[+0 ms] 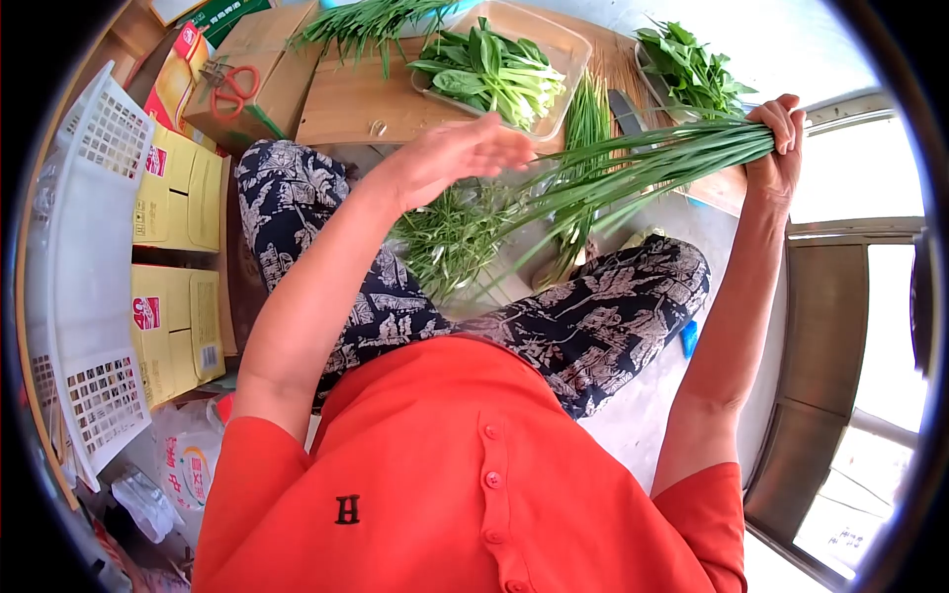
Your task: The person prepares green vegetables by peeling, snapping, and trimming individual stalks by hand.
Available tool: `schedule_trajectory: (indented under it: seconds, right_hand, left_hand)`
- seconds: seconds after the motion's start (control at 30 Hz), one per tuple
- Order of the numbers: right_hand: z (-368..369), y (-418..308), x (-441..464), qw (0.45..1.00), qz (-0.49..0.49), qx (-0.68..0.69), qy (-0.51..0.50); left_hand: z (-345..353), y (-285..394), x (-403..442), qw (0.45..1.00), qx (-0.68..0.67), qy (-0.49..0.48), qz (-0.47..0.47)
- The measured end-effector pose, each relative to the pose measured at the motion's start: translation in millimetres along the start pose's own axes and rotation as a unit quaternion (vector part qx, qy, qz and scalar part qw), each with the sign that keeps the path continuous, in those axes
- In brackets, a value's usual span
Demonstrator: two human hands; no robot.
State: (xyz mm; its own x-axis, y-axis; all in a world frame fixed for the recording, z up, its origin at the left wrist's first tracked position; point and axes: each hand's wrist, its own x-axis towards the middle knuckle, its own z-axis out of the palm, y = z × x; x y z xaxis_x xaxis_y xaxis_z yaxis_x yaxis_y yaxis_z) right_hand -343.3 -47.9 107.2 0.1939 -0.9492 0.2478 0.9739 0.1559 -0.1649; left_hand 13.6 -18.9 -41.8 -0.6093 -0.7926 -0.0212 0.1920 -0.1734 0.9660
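Chives (657,158) are gripped in your right hand (778,148), raised near the right end of the table (341,104), trailing left above trimmings (455,237) between your legs (613,306). Your left hand (445,158) is extended flat, unclosed, near their tips. Greens (484,74) occupy a tray (569,49) on the table.

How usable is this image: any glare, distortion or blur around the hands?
Head view: the window at right is blown out to white; head view: strong fisheye bending, with black corners; head view: the left hand looks slightly smeared at the fingers, while the long green leaves near the right hand read clearly.
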Motion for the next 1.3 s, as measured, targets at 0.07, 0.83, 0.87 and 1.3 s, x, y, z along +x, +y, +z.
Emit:
schedule_trajectory:
  seconds: [0.07, 0.83, 0.87, 1.3]
  right_hand:
    - [-1, -1, 2, 1.000, -0.004, -0.028, -0.004]
    - [1, 10, 7, 0.992, 0.017, -0.117, -0.047]
    - [1, 10, 7, 0.992, 0.018, -0.118, -0.050]
    - [4, 9, -1, 0.984, 0.001, -0.161, -0.081]
  left_hand:
    - [13, 7, 2, 0.989, -0.104, -0.095, -0.046]
    - [30, 22, 6, 0.989, 0.114, -0.084, 0.050]
    - [31, 22, 7, 0.986, 0.141, -0.062, 0.065]
    - [29, -12, -5, 0.974, -0.071, 0.184, 0.112]
